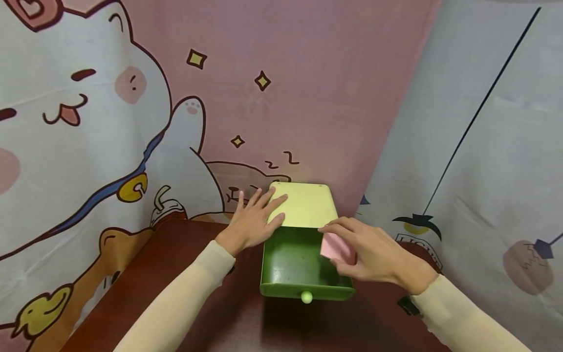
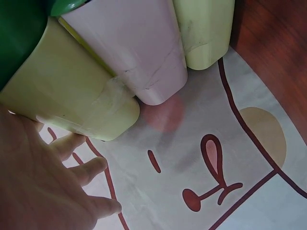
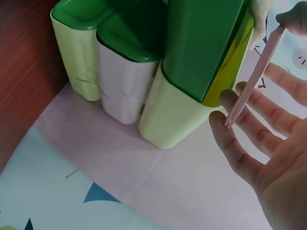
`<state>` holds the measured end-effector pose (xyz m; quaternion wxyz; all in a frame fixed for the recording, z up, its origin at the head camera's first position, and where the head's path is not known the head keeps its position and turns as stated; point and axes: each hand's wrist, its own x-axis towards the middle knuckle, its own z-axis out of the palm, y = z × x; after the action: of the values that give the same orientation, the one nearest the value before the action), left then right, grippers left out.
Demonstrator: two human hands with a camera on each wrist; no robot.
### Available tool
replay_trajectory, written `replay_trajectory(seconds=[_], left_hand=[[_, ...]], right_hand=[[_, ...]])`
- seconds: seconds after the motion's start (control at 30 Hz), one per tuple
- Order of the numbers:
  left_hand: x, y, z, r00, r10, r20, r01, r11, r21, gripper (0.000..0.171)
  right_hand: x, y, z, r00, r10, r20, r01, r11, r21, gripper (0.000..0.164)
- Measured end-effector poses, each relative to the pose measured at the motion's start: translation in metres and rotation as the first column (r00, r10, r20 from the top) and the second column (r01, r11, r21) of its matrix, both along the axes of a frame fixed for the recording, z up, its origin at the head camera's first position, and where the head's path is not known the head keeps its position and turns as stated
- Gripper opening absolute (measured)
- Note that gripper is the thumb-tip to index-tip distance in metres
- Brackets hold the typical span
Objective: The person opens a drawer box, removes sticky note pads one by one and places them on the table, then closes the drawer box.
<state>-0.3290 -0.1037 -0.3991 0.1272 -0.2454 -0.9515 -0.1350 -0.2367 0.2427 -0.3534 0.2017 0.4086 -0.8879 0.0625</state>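
A small chest with a pale yellow top (image 1: 308, 205) stands on the table against the wall cloth. Its top green drawer (image 1: 294, 254), with a round light-green knob (image 1: 306, 297), is pulled out toward me. My left hand (image 1: 250, 222) rests on the left side of the chest's top, fingers spread and straight. Over the right side of the drawer, my right hand (image 1: 376, 252) pinches a thin, flat pink pad (image 1: 336, 248) between thumb and fingers. Seen edge-on in the right wrist view, the pad (image 3: 254, 79) is a narrow strip. The visible drawer floor holds nothing.
Below the open drawer, the chest has a pink tier (image 3: 125, 86) and another pale yellow tier (image 3: 79, 60). A dark red-brown table (image 1: 189, 274) carries the chest. Cartoon-printed cloth (image 1: 316, 98) hangs close behind and at both sides.
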Motion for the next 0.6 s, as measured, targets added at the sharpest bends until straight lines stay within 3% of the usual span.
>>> replay_trajectory(seconds=[0.6], left_hand=[[0.0,0.0,0.001,1.0,-0.01,0.002,0.01,1.0,0.023,0.069]], right_hand=[[-0.001,0.033,-0.009,0.996,-0.077,0.038,0.079,0.994,-0.08,0.063]])
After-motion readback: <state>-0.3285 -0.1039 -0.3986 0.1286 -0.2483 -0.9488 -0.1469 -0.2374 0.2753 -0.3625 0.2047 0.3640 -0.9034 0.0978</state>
